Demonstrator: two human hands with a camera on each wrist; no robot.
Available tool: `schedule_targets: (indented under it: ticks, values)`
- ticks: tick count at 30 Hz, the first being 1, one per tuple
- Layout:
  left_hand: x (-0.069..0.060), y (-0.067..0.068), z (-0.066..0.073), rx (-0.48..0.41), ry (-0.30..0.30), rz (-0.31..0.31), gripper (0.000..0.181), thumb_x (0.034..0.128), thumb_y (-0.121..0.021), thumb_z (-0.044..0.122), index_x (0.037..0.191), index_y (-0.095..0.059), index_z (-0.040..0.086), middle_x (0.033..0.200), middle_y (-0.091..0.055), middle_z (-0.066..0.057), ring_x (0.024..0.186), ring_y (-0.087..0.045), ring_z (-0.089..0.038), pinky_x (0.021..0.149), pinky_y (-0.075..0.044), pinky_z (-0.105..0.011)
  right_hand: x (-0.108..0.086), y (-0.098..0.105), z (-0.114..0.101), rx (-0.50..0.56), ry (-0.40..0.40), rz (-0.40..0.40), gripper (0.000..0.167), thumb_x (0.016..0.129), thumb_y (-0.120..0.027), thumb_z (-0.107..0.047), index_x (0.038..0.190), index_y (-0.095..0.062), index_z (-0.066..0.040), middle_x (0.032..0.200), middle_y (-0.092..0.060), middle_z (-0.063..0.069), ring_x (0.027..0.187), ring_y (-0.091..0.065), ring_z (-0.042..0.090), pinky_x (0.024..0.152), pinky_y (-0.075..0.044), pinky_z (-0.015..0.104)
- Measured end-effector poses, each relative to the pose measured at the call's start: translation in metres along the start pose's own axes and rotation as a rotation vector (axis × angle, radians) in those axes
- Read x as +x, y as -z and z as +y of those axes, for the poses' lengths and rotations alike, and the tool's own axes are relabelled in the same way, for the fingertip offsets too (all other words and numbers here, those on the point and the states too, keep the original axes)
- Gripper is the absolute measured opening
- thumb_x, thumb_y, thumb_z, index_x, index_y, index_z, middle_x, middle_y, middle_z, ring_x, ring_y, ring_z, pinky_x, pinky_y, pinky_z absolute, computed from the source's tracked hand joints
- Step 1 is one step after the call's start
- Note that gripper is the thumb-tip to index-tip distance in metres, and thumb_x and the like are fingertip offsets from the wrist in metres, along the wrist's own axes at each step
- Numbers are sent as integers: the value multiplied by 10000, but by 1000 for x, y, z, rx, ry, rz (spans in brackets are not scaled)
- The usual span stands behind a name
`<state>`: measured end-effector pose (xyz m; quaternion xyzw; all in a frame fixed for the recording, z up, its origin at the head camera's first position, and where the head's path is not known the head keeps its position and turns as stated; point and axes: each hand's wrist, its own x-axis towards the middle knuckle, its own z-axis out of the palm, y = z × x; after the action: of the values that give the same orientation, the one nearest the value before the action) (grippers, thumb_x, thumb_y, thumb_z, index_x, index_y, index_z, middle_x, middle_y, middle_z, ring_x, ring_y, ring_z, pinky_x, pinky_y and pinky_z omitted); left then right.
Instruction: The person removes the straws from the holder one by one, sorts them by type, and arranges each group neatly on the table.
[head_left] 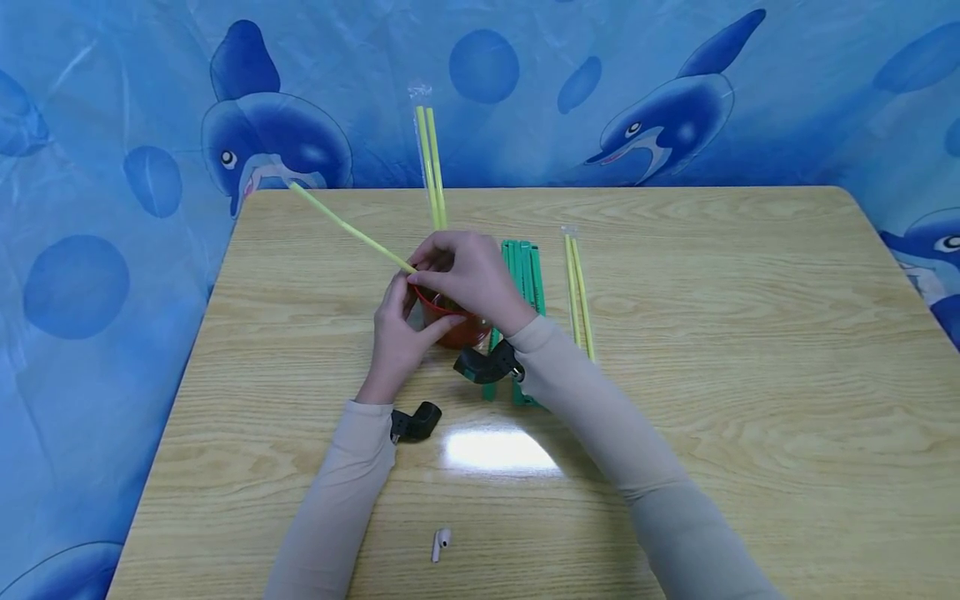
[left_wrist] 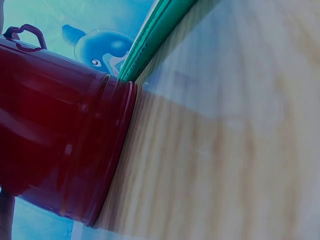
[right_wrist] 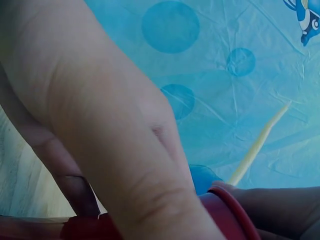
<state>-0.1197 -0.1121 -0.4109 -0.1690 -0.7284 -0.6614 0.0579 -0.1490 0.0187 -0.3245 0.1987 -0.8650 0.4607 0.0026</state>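
Red bucket: one, glossy, with a side loop; we find it standing on the wooden tabletop (head_left: 712, 375), its base (left_wrist: 117, 150) against the wood.
Left hand (head_left: 397, 333): grasping the red bucket (head_left: 468, 333) at the rim, thumb on the near side.
Right hand (head_left: 476, 275): arched over the bucket's mouth, thumb and fingers pinching the loose yellow stick.
Loose yellow stick (head_left: 345, 225): one, slanting from the rim toward the far left.
Far yellow pair (head_left: 435, 179): in clear wrap, reaching past the table's far edge.
Right yellow pair (head_left: 579, 292): right of the green strips, partly behind our sleeve.
Green strips (head_left: 529, 275): several, just beside the bucket.
White earbud (head_left: 439, 542): one, near edge.
Backdrop (head_left: 487, 67): blue, dolphin-printed.
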Motion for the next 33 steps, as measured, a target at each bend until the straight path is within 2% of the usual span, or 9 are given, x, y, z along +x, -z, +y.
schedule_targets:
  ticks: [9,16,22,25,28,33]
  values:
    - [-1,-1,-2,11,16,14,607,791,-757,51,1308,-442,16,1310,-453,-124,1256,-428,-200,1070,-340,-332,-6,-3,-4,-16,51,-26,108,835,-725,-113,926,-723,-54,828,-672,21,709,-619,80,659,-511,198]
    - [-1,0,-1,4,53,21,692,800,-747,47,1396,-395,54,1377,-425,-108,1271,-418,-200,1067,-344,-348,-11,-2,-6,24,109,-38,82,838,-718,-92,904,-720,-44,895,-672,23,735,-624,69,692,-513,194]
    - [0,0,1,-2,73,14,758,816,-746,110,1459,-345,131,1422,-385,-53,1292,-388,-143,1080,-320,-315,-16,0,-7,85,149,-23,81,835,-711,-58,905,-716,-17,858,-670,36,723,-626,79,688,-524,214]
    - [0,0,0,-24,60,10,756,817,-744,108,1459,-347,142,1425,-385,-39,1288,-392,-139,1081,-318,-308,-19,1,-9,124,169,-11,87,840,-704,-54,915,-715,-9,839,-669,34,697,-616,79,651,-527,245]
    - [1,0,-1,-38,19,3,748,818,-736,83,1457,-351,141,1423,-393,-37,1280,-404,-149,1076,-325,-313,-22,4,-13,171,190,5,90,846,-696,-46,920,-712,1,837,-667,41,690,-613,87,635,-527,277]
    - [1,1,-2,-2,-50,-2,735,810,-734,64,1443,-364,123,1386,-423,-52,1262,-422,-155,1063,-347,-317,-28,10,-22,229,223,40,71,848,-680,-14,908,-703,15,874,-660,69,730,-624,106,660,-536,289]
